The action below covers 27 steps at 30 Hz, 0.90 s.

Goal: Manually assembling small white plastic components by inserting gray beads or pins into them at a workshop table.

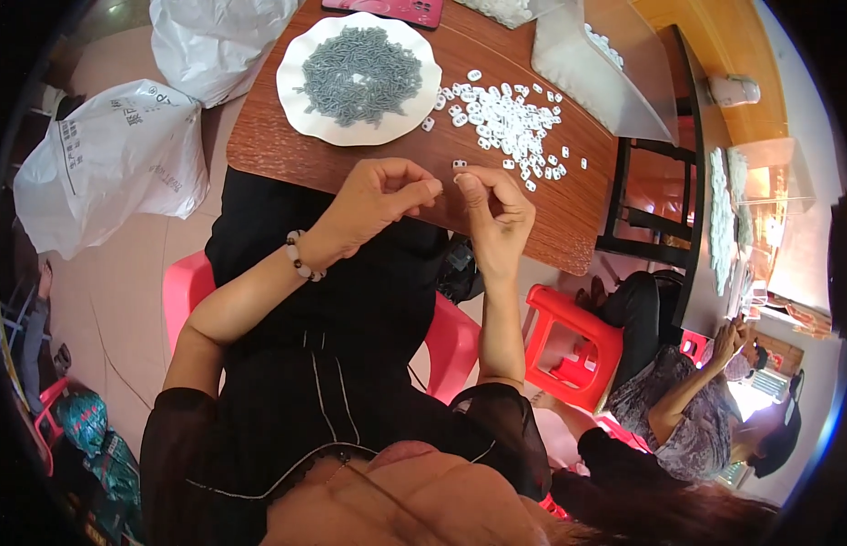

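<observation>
Both my hands are raised in front of me at the near edge of the brown table (287, 166). My left hand (367, 207) wears a bead bracelet (300, 258), and its thumb and forefinger are pinched; what lies between them is too small to make out. Close by on the right, my right hand (498, 211) pinches a tiny white plastic piece at its fingertips. Just beyond those fingertips shows another small white piece with dark holes (459, 165). Farther off, a white scalloped plate (296, 116) holds a heap of small grey pins (373, 77).
Loose white pieces (514, 123) are spread right of the plate. A clear-sided tray (601, 86) and a pink phone (396, 9) sit at the far side. White sacks (114, 164) stand left. A red stool (573, 350) and a seated person (678, 409) are at right.
</observation>
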Tool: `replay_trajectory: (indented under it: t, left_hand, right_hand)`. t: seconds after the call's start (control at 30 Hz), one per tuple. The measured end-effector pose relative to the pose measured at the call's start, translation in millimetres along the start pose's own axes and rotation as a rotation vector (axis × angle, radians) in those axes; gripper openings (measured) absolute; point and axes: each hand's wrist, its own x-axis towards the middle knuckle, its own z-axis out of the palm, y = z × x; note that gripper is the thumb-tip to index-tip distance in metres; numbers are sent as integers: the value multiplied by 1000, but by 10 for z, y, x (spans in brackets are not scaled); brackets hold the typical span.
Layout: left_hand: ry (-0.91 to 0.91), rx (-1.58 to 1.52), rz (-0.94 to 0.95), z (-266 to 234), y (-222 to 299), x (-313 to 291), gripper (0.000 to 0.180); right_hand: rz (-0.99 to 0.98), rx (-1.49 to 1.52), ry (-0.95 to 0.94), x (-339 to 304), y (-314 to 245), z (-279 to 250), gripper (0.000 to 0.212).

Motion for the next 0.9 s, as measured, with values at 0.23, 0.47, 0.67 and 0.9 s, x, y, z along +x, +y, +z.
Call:
replay_trajectory:
  t: [0.23, 0.47, 0.67, 0.9]
  left_hand:
    - [43, -66, 59, 9, -67, 5, 16]
    - [33, 29, 134, -18, -88, 7, 16]
    - [15, 125, 199, -24, -68, 24, 15]
    - [10, 67, 206, -24, -94, 29, 15]
  right_hand:
    - [565, 524, -38, -92, -183, 42, 11]
    - [481, 237, -76, -121, -128, -15, 10]
    - [525, 379, -59, -135, -171, -17, 10]
    - [556, 461, -57, -150, -161, 3, 10]
